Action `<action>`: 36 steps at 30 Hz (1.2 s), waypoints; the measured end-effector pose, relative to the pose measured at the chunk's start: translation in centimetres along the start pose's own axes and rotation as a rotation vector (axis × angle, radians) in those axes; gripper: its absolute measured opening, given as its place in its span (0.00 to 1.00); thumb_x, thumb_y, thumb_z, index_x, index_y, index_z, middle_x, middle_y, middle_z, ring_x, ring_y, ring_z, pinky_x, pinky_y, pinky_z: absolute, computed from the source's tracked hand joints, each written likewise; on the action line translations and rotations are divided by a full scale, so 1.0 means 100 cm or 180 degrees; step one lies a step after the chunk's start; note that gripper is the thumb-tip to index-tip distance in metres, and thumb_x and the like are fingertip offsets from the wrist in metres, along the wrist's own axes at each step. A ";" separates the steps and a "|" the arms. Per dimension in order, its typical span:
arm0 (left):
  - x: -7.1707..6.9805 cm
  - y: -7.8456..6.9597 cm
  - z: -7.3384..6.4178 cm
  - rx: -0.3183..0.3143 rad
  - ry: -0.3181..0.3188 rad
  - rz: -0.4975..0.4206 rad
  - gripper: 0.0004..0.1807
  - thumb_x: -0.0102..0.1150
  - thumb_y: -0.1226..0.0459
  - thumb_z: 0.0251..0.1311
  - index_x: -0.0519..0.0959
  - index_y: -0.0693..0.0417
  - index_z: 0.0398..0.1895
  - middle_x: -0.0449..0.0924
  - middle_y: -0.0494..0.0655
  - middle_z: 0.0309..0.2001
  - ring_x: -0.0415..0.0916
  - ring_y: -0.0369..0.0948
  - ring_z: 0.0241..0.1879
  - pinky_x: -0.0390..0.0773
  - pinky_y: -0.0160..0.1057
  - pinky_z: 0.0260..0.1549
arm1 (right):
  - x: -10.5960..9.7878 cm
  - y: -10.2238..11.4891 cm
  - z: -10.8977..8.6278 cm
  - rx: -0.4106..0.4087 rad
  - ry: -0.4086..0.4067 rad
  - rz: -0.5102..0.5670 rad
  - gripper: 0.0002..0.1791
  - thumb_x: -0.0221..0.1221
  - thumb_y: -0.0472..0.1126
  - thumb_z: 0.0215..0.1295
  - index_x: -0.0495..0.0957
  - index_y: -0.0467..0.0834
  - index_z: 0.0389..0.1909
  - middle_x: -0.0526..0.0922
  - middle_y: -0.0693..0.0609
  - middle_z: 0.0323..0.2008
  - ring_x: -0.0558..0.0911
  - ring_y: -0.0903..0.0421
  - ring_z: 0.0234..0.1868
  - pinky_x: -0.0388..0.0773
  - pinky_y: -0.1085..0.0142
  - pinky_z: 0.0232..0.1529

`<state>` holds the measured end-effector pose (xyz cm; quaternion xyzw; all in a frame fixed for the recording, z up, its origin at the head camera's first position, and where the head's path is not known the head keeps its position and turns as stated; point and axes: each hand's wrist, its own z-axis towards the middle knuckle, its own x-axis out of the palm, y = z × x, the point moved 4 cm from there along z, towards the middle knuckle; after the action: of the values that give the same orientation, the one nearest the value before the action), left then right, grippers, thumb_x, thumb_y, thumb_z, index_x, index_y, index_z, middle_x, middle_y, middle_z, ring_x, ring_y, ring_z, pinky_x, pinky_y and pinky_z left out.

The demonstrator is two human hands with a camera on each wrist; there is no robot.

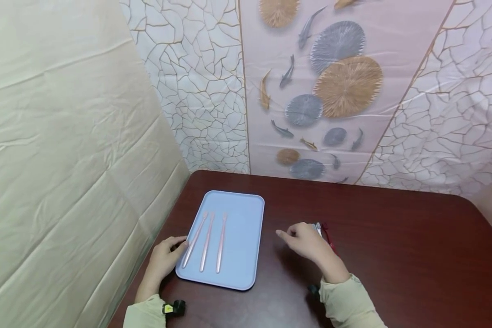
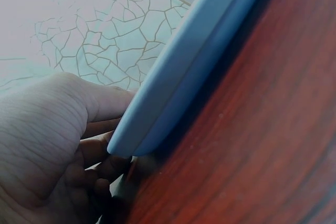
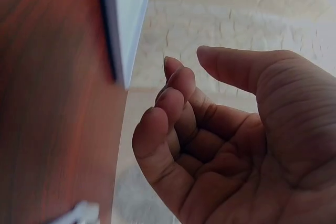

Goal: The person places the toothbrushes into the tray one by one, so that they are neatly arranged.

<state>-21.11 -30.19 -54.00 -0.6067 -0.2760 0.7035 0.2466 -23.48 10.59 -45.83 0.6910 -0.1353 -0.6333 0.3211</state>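
A person's left grip point(image 1: 164, 257) pinches the left edge of a blue tray point(image 1: 242, 237) on a dark red bench point(image 1: 414, 255), three pink brushes point(image 1: 207, 241) lying inside. The right grip point(image 1: 307, 241), released, fingers loosely bent, hovers right of the tray, partly hiding a white item point(image 1: 318, 229) and a red item point(image 1: 327, 234).

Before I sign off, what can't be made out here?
Head view: red item and white item, partly hidden by the right hand.
Head view: tips of the pink sticks, too small for detail.
Left wrist view: inside of the tray, hidden by its wall.
Right wrist view: pale object, blurred and cut by the bottom edge.
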 end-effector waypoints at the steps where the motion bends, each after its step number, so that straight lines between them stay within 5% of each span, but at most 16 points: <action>1: 0.000 0.001 0.000 -0.0014 0.0004 0.0000 0.19 0.61 0.54 0.69 0.84 0.51 0.58 0.84 0.47 0.50 0.79 0.45 0.47 0.75 0.49 0.46 | -0.004 -0.005 -0.002 0.0003 -0.0020 0.0006 0.24 0.59 0.54 0.72 0.82 0.43 0.20 0.69 0.57 0.12 0.68 0.60 0.17 0.77 0.50 0.40; 4: 0.000 0.001 -0.001 -0.0028 0.0009 0.0008 0.19 0.61 0.53 0.70 0.84 0.51 0.58 0.84 0.46 0.50 0.79 0.44 0.48 0.75 0.49 0.47 | -0.015 -0.019 -0.007 0.0032 -0.0044 -0.0002 0.24 0.58 0.53 0.73 0.82 0.42 0.20 0.71 0.57 0.12 0.69 0.60 0.16 0.77 0.52 0.38; 6: 0.001 0.000 0.000 -0.0022 0.0019 0.0004 0.19 0.61 0.53 0.70 0.84 0.50 0.58 0.84 0.46 0.50 0.79 0.44 0.47 0.75 0.48 0.46 | -0.022 -0.027 -0.010 0.0090 -0.0030 0.0000 0.24 0.58 0.54 0.72 0.83 0.41 0.22 0.74 0.57 0.14 0.70 0.60 0.16 0.71 0.60 0.25; 15: 0.000 -0.003 0.001 0.0004 0.0037 -0.0031 0.19 0.60 0.53 0.70 0.83 0.51 0.58 0.84 0.46 0.47 0.75 0.40 0.39 0.73 0.44 0.39 | -0.050 -0.047 -0.015 0.0221 -0.0133 0.0023 0.26 0.56 0.58 0.73 0.80 0.44 0.21 0.77 0.55 0.17 0.72 0.58 0.20 0.70 0.63 0.26; 24: 0.000 -0.002 -0.001 0.0007 0.0047 -0.0052 0.19 0.61 0.54 0.70 0.83 0.51 0.58 0.84 0.46 0.45 0.74 0.40 0.36 0.73 0.42 0.37 | -0.056 -0.051 -0.024 0.0186 -0.0138 -0.0057 0.26 0.58 0.57 0.71 0.73 0.47 0.16 0.66 0.58 0.15 0.66 0.59 0.19 0.66 0.64 0.24; 36: 0.001 0.000 -0.002 -0.0009 0.0016 -0.0011 0.19 0.61 0.53 0.69 0.84 0.51 0.58 0.83 0.44 0.42 0.72 0.39 0.33 0.71 0.40 0.35 | -0.051 -0.050 -0.026 0.0199 0.0108 0.0066 0.25 0.60 0.55 0.71 0.75 0.46 0.16 0.66 0.59 0.14 0.64 0.60 0.17 0.63 0.65 0.21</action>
<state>-20.96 -30.09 -54.08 -0.6083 -0.2775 0.7012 0.2477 -22.95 18.12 -44.93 0.7099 -0.1568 -0.6135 0.3082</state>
